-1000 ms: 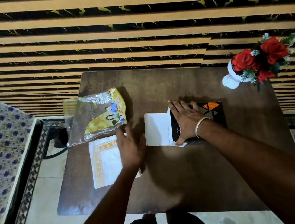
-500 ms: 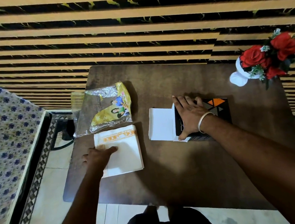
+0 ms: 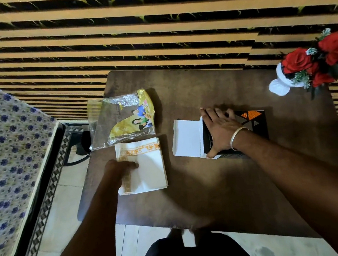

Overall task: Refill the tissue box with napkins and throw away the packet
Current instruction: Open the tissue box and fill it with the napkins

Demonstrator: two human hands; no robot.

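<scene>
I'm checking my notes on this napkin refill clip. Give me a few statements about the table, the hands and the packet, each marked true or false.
1. The right hand lies flat on the black tissue box with orange triangles. True.
2. The stack of white napkins with an orange border is inside the box. False: it lies on the dark brown wooden table, with the left hand on its left edge.
3. The yellow and clear plastic packet lies on the table beyond the napkin stack. True.
4. The white vase of red roses stands at the table's far left corner. False: it is at the far right corner.
5. The box's white flap is folded open toward the left. True.
</scene>
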